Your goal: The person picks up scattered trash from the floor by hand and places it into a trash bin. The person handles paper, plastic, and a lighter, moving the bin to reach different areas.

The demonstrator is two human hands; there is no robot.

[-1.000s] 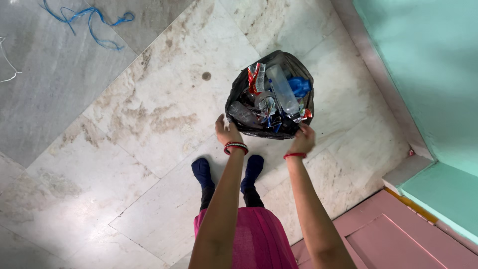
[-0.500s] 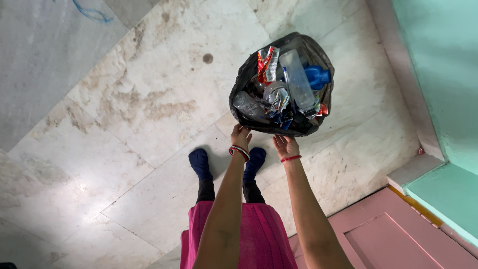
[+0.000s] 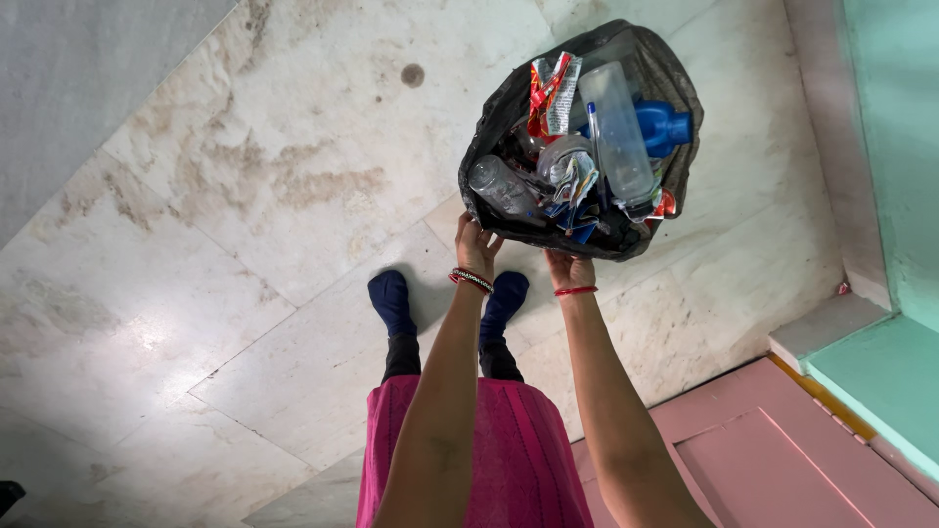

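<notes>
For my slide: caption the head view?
Both hands grip the near rim of a full black trash bag.

One black bag point(image 3: 499, 108) just beyond the two hands: left point(image 3: 476, 246), right point(image 3: 569, 268). Inside it, two clear bottles point(image 3: 619, 132), one blue bottle point(image 3: 661, 125), several crumpled wrappers point(image 3: 550, 93).

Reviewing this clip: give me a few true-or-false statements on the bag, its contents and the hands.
1. Both hands, left hand and right hand, grip the near rim of the black bag. True.
2. The bag is empty. False: it holds a clear plastic bottle, a blue bottle and crumpled wrappers.
3. The floor is green carpet. False: pale marble tiles.
4. The person wears dark blue socks. True.
</notes>
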